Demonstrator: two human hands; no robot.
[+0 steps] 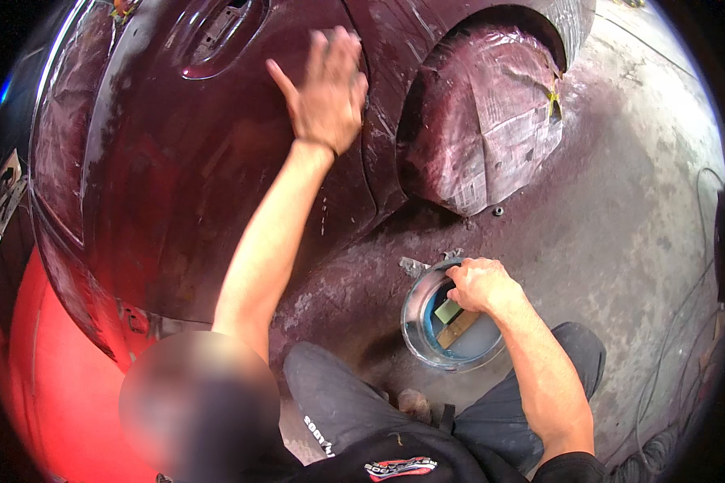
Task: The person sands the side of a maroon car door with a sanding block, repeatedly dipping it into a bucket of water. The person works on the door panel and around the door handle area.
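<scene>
My left hand (326,92) lies with fingers spread against a dark red car door (177,161), just below and right of the door handle recess (221,36). Down on the right, my right hand (482,286) is closed at the upper right rim of a clear, round bucket (417,326), its fingers curled down inside. What they grip is hidden under the hand. Below the fingers, a pale green block (449,311) and a tan block (457,330) sit in the bucket's cloudy water (479,338).
A wheel (491,121) wrapped in reddish sheeting stands in the wheel arch. A small nut-like part (498,211) lies on the stained concrete floor (620,209). Cables (685,322) trail along the right side. Bright red bodywork (56,378) is at lower left.
</scene>
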